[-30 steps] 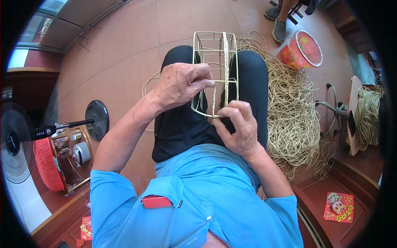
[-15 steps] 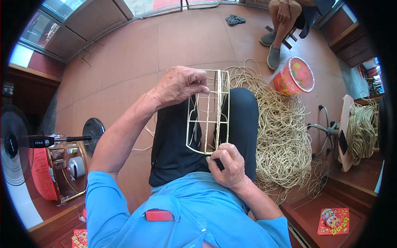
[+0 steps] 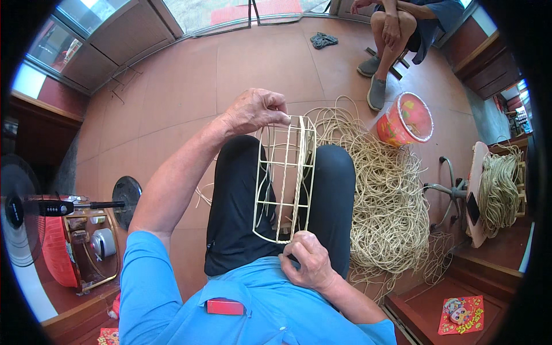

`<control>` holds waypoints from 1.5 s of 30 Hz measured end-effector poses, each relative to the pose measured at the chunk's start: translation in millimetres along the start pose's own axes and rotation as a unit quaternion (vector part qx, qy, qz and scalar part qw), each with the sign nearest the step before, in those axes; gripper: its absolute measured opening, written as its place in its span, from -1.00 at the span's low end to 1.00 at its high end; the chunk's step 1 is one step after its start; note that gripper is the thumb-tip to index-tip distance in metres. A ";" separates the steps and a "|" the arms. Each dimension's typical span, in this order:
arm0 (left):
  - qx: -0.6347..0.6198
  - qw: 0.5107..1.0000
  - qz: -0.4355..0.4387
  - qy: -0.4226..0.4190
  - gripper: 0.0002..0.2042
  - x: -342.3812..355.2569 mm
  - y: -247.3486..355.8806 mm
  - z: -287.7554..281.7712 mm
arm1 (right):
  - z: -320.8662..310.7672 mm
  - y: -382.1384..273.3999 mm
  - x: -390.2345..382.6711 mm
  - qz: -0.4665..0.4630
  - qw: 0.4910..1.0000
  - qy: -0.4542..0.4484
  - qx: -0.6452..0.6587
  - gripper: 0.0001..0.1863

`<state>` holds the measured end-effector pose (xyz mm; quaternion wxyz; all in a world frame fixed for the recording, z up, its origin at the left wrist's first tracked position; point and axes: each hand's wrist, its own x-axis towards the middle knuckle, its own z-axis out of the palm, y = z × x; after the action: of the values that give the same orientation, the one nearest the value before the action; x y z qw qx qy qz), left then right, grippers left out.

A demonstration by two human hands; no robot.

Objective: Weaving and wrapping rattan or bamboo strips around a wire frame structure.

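Stretched further out now, the left hand (image 3: 253,112) pinches the far top edge of the pale open-lattice wire-and-cane frame (image 3: 284,178), which lies along the lap. Right hand (image 3: 307,261) fingers close on its near edge. Loose tan cane strands (image 3: 385,201) pile just beside the knee.

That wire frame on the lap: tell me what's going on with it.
A seated person holds a pale wire frame across their thighs. The left hand grips its far top edge, and the right hand pinches the near bottom edge, where a strand runs along the bars. A big loose heap of cane cord lies on the floor to the right, beside a red bucket. Another person sits beyond.
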<state>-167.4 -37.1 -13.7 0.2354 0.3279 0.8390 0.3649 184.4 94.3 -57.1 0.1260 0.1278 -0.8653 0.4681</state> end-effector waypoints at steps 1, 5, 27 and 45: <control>-0.007 1.000 0.007 0.005 -0.85 1.5 -3.8 1.4 | 0.1 -0.1 -1.8 0.008 1.000 -0.011 -0.004 -0.75; -0.070 0.997 0.016 -0.014 -0.85 10.6 -16.5 6.0 | -0.5 -2.2 -0.8 0.013 1.000 -0.020 -0.009 -0.78; -0.122 0.992 0.013 -0.029 -0.86 21.1 -34.0 0.1 | -2.3 -0.3 -3.3 0.012 0.999 -0.039 -0.013 -0.75; -0.113 0.992 0.011 -0.050 -0.85 33.8 -43.7 11.9 | -2.4 -0.9 -2.2 0.018 0.999 -0.044 -0.013 -0.76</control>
<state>-199.2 -29.9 -59.9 0.3081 0.3265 0.7759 0.4432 187.0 96.2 -55.8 0.0809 0.1309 -0.8780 0.4533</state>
